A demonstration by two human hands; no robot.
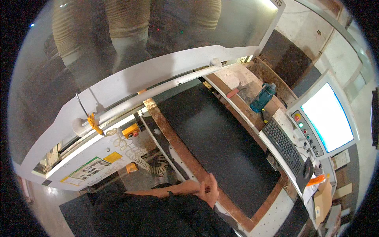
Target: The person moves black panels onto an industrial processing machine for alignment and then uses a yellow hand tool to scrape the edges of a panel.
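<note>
My left forearm reaches in from the left, and my left hand (203, 184) meets my right hand in front of my body. The right hand (211, 193) has its fingers bent and drawn together against the left one. Whatever may be between them is too small or hidden to make out. The left fingers are mostly covered. Both hands are over the near brown edge strip (189, 162) of a machine bed. Beyond that strip spreads a wide, flat black surface (221, 138).
Along the right stand a keyboard (285, 148), a lit screen (327, 116) with buttons, and a blue bottle (263, 97). A white machine hood (146, 73) spans the far side. An air gun (94, 123) with a coiled hose (136, 160) hangs at left. An open cardboard box (323, 201) is at lower right.
</note>
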